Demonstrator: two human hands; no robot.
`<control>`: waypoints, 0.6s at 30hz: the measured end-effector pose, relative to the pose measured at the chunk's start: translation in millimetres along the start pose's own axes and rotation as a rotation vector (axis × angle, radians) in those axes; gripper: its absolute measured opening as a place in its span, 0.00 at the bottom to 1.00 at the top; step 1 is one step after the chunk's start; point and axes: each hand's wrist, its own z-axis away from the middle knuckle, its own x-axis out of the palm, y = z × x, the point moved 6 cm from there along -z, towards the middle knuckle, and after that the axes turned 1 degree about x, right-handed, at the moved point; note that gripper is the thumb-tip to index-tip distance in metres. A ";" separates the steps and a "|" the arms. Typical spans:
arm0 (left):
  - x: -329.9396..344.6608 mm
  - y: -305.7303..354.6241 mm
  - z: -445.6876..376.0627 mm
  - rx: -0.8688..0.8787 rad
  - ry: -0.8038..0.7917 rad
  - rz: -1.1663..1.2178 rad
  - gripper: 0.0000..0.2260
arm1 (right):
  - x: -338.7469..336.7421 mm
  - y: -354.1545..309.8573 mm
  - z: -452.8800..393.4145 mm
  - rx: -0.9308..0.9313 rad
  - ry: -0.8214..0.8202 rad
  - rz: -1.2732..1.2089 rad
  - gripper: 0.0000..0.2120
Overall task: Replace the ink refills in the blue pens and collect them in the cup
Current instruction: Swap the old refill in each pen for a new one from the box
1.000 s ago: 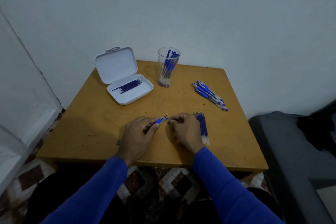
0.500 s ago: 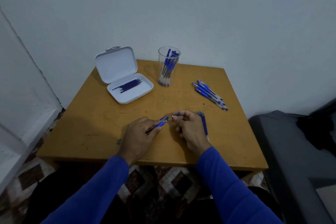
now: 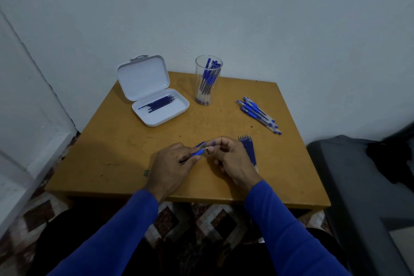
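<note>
My left hand (image 3: 171,167) grips a blue pen (image 3: 198,152) near the table's front middle, its tip end pointing right. My right hand (image 3: 230,160) pinches a small part at that tip end; the part is too small to make out. A row of blue refills (image 3: 248,148) lies just right of my right hand, partly hidden by it. A clear cup (image 3: 207,80) with several blue pens stands at the back middle. A loose pile of blue pens (image 3: 258,114) lies at the back right.
An open white case (image 3: 156,105) holding several dark refills sits at the back left of the wooden table (image 3: 116,152). A wall runs close behind the table. A dark grey seat (image 3: 358,186) stands to the right.
My right hand has lifted off the table and turned, bringing its fingertips up against the pen's tip end. My left hand has kept its grip on the pen.
</note>
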 end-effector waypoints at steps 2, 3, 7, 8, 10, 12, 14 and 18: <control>0.0 -0.7 0.4 0.003 -0.002 -0.005 0.11 | 2.1 -1.4 1.2 -0.016 -0.022 -0.003 0.05; -0.3 -0.7 0.6 0.005 -0.001 -0.006 0.11 | 2.8 -2.2 1.5 -0.027 -0.024 0.005 0.05; -1.1 1.0 0.9 0.024 0.009 0.003 0.11 | 5.0 -4.5 1.0 -0.055 0.000 0.096 0.13; -0.9 0.7 0.7 0.021 0.009 0.000 0.10 | 5.1 -5.1 1.3 -0.052 0.008 0.097 0.14; -0.5 -0.4 0.6 0.017 0.008 -0.005 0.10 | 3.8 -6.2 2.1 -0.049 0.005 0.065 0.11; -0.1 -1.1 0.9 0.017 0.006 -0.008 0.11 | 3.5 -6.1 3.2 -0.059 -0.045 0.023 0.06; 0.7 -1.7 1.0 0.014 0.004 -0.004 0.11 | 3.6 -3.8 3.4 -0.076 -0.086 0.007 0.06; 1.6 -2.0 0.7 0.003 -0.004 -0.008 0.11 | 2.0 -2.5 3.7 -0.050 -0.048 0.071 0.10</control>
